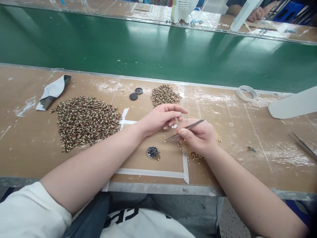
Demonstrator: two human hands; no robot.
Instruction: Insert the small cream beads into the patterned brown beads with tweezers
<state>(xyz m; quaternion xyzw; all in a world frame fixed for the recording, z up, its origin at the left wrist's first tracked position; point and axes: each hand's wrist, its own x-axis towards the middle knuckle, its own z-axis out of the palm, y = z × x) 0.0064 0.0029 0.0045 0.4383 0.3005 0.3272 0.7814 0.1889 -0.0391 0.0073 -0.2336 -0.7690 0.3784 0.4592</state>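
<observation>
My right hand [198, 136] grips metal tweezers [184, 130], tips pointing left toward my left hand. It rests over a pile of small tan beads [188, 150]. My left hand [162, 118] hovers just left of it with fingers curled and pinched together on something too small to make out. A small round black dish [152, 151] lies below both hands inside a white-taped rectangle [151, 172] on the brown bench.
A large heap of small brown-and-cream parts [85, 120] lies at left, a smaller heap [164, 95] behind the hands, two black discs [136, 93] beside it. A tape roll [246, 93], spare tweezers [303, 145], a folded bag [53, 91] and a green conveyor belt [158, 49] surround.
</observation>
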